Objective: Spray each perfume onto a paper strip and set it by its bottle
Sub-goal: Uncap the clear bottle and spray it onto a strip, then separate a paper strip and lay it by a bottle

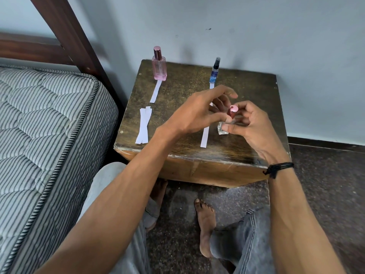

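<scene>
A clear glass bottle point(223, 129) with a pink cap point(233, 110) stands on the small wooden table point(177, 107); my right hand point(250, 123) grips its body. My left hand point(199, 111) pinches the cap from the left. A paper strip point(204, 136) lies just left of this bottle. At the back left a pink bottle point(159, 65) stands capped with a strip point(156, 91) in front of it. A thin blue spray bottle point(214, 71) stands at the back middle with a strip point(211, 86) before it, partly hidden by my left hand.
A pile of spare paper strips point(143, 124) lies at the table's left front. A striped mattress point(43, 135) and dark wooden bed frame point(65, 30) are to the left. The wall is right behind the table. My feet rest on the floor below.
</scene>
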The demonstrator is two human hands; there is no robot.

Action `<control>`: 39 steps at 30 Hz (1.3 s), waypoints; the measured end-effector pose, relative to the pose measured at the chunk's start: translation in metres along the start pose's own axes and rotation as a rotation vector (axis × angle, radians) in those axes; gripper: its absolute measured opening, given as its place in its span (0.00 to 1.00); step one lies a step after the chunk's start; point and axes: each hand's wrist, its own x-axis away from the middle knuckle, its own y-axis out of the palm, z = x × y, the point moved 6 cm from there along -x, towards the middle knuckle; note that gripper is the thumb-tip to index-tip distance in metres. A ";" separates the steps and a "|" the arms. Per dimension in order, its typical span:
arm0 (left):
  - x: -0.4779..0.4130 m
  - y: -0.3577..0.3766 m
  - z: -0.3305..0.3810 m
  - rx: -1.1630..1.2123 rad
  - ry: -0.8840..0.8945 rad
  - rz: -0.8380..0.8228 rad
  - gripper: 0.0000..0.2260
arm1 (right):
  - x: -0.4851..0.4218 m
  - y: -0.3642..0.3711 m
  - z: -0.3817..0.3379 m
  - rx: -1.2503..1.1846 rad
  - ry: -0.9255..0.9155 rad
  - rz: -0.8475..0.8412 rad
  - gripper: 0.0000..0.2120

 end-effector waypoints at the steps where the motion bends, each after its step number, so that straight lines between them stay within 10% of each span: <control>1: 0.000 -0.006 -0.001 0.010 -0.020 0.022 0.18 | 0.000 0.000 0.001 0.009 0.001 -0.007 0.24; 10: 0.005 -0.023 -0.051 -0.359 -0.414 0.083 0.05 | -0.003 0.000 0.018 0.111 0.072 -0.121 0.33; 39: 0.005 -0.007 -0.053 -0.314 -0.498 0.055 0.02 | 0.001 0.000 0.016 0.220 0.156 -0.134 0.34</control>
